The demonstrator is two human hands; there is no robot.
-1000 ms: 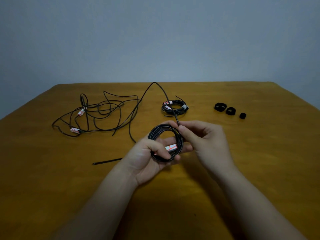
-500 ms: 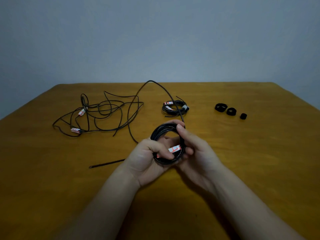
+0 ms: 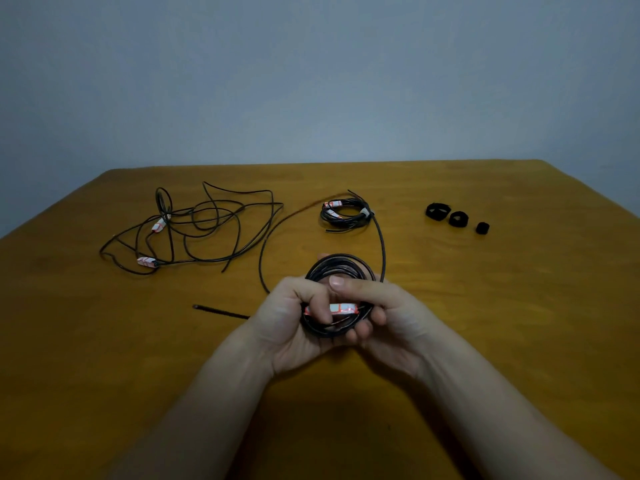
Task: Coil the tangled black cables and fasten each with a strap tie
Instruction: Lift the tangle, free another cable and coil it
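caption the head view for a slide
Left hand and right hand hold a half-wound cable coil; strap ties lie beyond.

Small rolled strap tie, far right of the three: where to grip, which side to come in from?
Probably pinch the small strap tie across its two sides, coming from above on the right. It is a compact roll lying apart from the middle tie, with bare table on its right.

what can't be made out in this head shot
Head view:
- Much of the held coil: covered by the left hand and right hand.
- Print on its white-and-red label: too small, blurred.
- How the far coil is fastened: too small.
- Both elbows: cut off by the bottom edge.
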